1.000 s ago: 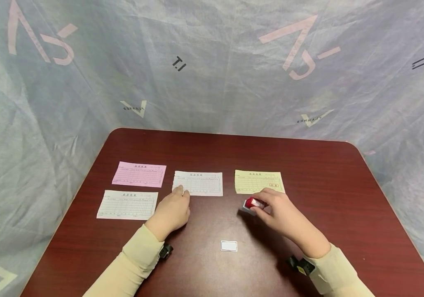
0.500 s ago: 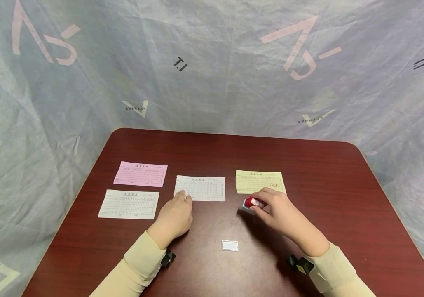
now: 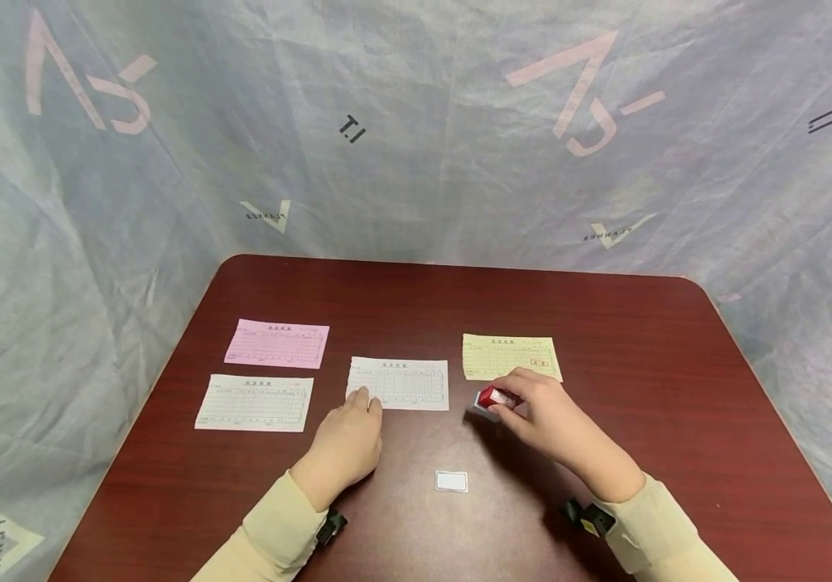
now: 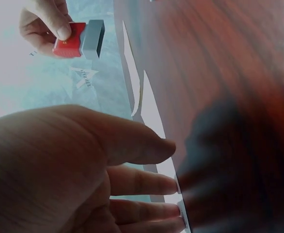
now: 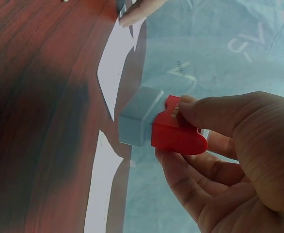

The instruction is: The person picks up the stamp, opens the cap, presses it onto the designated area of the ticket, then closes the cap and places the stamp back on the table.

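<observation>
Between thumb and fingers my right hand [image 3: 542, 408] holds a self-inking stamp [image 5: 176, 127] with a red body and a grey base [image 5: 137, 116]. It hovers over the table, just in front of a yellow receipt slip [image 3: 506, 356] that bears a small red stamped box at its lower right. My left hand [image 3: 346, 440] rests its fairly straight fingertips on the lower left edge of a white receipt slip [image 3: 404, 386] in the middle. In the left wrist view, the left fingers [image 4: 142, 180] lie flat against the paper, thumb apart.
On the left of the dark red wooden table [image 3: 416, 303] lie a pink slip [image 3: 277, 343] and, nearer, another white slip [image 3: 255, 402]. A small white rectangle with a dark border [image 3: 451, 482] lies at the front middle. A grey printed cloth [image 3: 416, 162] hangs around the table.
My left hand has drawn the middle white slip nearer and slightly right, step by step. The right hand with the stamp has stayed nearly still.
</observation>
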The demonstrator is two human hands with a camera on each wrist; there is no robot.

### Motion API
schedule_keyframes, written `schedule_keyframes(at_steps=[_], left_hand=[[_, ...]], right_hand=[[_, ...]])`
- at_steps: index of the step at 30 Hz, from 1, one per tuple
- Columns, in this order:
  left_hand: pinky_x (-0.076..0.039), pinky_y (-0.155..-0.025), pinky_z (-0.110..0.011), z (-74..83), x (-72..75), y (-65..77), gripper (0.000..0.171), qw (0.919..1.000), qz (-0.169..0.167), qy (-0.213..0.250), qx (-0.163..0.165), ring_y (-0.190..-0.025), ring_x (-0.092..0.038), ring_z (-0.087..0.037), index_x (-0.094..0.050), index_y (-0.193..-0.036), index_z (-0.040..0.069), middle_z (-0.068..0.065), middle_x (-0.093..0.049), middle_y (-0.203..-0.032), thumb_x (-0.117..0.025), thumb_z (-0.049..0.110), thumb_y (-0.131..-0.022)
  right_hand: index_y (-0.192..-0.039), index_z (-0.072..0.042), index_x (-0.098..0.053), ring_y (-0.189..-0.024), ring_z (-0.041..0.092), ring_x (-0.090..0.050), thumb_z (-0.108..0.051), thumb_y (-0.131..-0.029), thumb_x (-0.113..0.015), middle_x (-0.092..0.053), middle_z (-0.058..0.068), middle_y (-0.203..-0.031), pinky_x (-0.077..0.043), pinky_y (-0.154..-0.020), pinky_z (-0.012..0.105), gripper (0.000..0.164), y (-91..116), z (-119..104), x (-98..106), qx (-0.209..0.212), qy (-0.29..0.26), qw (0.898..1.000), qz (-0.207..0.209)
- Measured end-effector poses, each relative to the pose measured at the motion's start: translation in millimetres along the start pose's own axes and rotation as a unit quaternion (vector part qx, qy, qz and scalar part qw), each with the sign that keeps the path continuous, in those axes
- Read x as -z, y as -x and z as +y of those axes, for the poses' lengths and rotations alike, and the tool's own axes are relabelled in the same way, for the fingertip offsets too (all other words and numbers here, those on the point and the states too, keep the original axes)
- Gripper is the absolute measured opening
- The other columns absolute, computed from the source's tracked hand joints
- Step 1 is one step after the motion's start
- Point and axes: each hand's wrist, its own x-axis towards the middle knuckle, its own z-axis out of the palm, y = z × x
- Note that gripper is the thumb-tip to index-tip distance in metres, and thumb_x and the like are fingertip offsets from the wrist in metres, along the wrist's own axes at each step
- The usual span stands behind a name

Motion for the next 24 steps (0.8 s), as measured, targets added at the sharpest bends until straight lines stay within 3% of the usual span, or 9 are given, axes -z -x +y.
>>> schedule_keyframes(at_steps=[16,24], left_hand=[[-0.048,-0.095,-0.056,14.8,-5.1,10.6,0.048,1.0,-0.002,-0.001,0.005,-0.129,-0.05,-0.045,-0.058,-0.129,-0.015,-0.035,-0.051,-0.135,-0.067,0.014,-0.091],[-0.051,-0.09,-0.053,23.1,-8.8,15.3,0.047,0.9994,0.019,-0.028,-0.002,-0.126,-0.053,-0.043,-0.059,-0.128,-0.014,-0.034,-0.054,-0.133,-0.067,0.016,-0.091]], right_hand=[[-0.094,-0.007,-0.072,-0.069,0.009,-0.055,-0.001,-0.08,-0.08,-0.062,-0.006,-0.083,-0.048,-0.059,0.024,0.017,-5,-4,-6,0.016,-0.001,1.0,-0.005],[-0.104,0.0,-0.074,-0.066,0.017,-0.06,0.0,-0.08,-0.072,-0.064,-0.002,-0.089,-0.052,-0.059,0.028,0.024,-5,-6,-5,0.009,-0.01,1.0,-0.024]])
